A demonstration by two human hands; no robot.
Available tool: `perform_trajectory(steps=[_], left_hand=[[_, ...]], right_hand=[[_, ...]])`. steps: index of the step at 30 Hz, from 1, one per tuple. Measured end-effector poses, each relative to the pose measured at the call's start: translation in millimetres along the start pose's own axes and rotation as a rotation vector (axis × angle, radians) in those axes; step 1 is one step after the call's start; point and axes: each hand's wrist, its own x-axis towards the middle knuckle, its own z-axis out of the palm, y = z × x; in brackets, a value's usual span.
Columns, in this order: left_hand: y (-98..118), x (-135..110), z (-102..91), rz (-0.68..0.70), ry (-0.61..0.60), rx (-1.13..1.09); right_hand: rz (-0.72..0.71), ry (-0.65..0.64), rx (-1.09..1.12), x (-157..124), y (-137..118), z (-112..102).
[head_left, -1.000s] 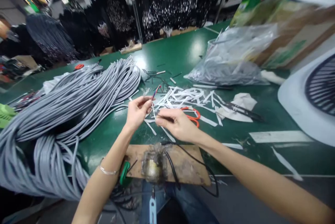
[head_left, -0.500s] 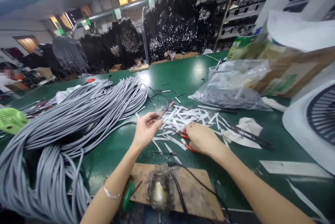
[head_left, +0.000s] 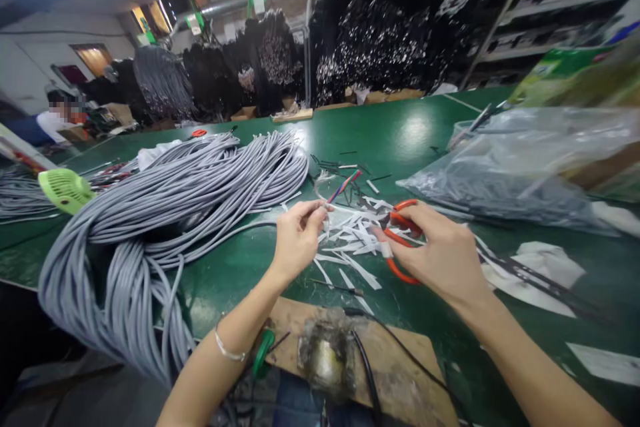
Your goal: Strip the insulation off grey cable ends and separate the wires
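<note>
My left hand is closed on the end of a grey cable. Thin coloured wires, red and blue among them, stick out past its fingertips toward the upper right. My right hand grips a pair of scissors with orange handles, its fingers through and around the loops. The scissors' dark blades point toward the left hand and are partly hidden. White paper-like strips lie loose on the green table under and between both hands.
A large bundle of grey cables fills the left side, beside a green fan-like object. A clear plastic bag lies at right. In front stands a stained metal device on a board. Far left, a person sits.
The view has shifted, so the scene sits differently in frame. My right hand has lifted the scissors and turned them, opening the handles wider. My left hand still holds the cable end.
</note>
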Motion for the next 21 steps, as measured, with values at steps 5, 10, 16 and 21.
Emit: perform_trajectory(steps=[5,10,16,21], left_hand=[[3,-5,7.4,-0.121,-0.067,-0.142],[5,-10,12.3,-0.152,-0.084,-0.127],[6,-10,12.4,-0.173,-0.070,-0.115],[6,-11,13.8,-0.208,-0.068,-0.120]], right_hand=[[-0.093,0.069,-0.040,-10,-12,11],[-0.091,0.142,-0.136,-13,-12,12],[-0.099,0.166,-0.198,-14,-11,12],[-0.132,0.151,-0.288,-14,-13,8]])
